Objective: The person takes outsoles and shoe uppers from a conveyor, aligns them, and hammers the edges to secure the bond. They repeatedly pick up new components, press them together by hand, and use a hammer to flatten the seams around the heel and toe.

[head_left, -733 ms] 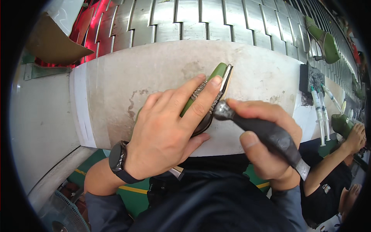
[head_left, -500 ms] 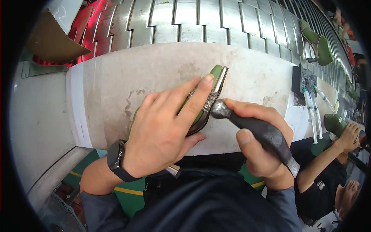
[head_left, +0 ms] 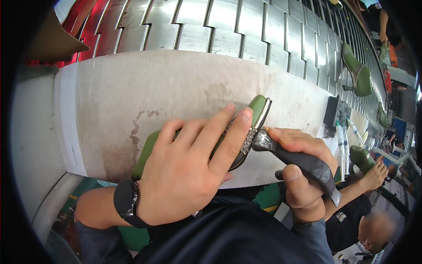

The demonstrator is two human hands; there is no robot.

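A green high-heeled shoe (head_left: pixel 147 152) lies on its side on the work board, its sole edge toward the right. Across its front runs a glittering rhinestone strap (head_left: pixel 249 141). My left hand (head_left: pixel 184 176) is wrapped over the shoe, covering its middle, with two fingertips near the toe. In my right hand (head_left: pixel 303 196) is a dark hammer (head_left: pixel 303 163), gripped along its body. The rounded metal face of the hammer is at the sole edge beside the strap; it looks touching or nearly so. A black watch (head_left: pixel 126 198) sits on my left wrist.
The pale stained board (head_left: pixel 105 101) borders a metal slat conveyor (head_left: pixel 189 26). Another green heeled shoe (head_left: pixel 361 79) rests on it. Right of the board are a dark block (head_left: pixel 331 111) and syringes (head_left: pixel 342 147). A co-worker's hand (head_left: pixel 376 176) holds a green shoe (head_left: pixel 362 158).
The view has shifted, so the shoe and both hands sit lower and slightly further right. More of the shoe's heel end shows. Both hands keep their grips, the hammer face still by the strap.
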